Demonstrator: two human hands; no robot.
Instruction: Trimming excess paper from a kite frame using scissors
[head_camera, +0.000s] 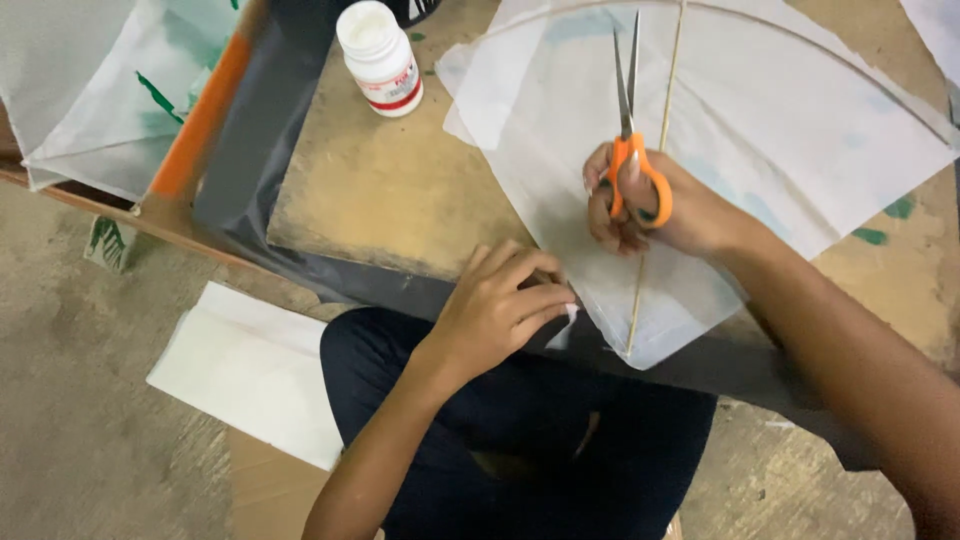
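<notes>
The right hand (640, 205) grips orange-handled scissors (630, 130), fingers through the loops, blades nearly closed and pointing away over a white paper kite (780, 130) lying on the worn board (380, 190). The left hand (500, 305) pinches the kite's near edge with curled fingertips — just beside the thin bamboo spine (655, 170). A white glue bottle (380, 58) stands well apart, up-left.

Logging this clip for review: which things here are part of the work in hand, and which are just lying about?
In use:
- right hand holding orange-handled scissors
- left hand pinching the white paper kite at its edge
- thin stick spine

Lying about:
- white glue bottle
- folded white sheet on the floor
- second kite, far left
</notes>
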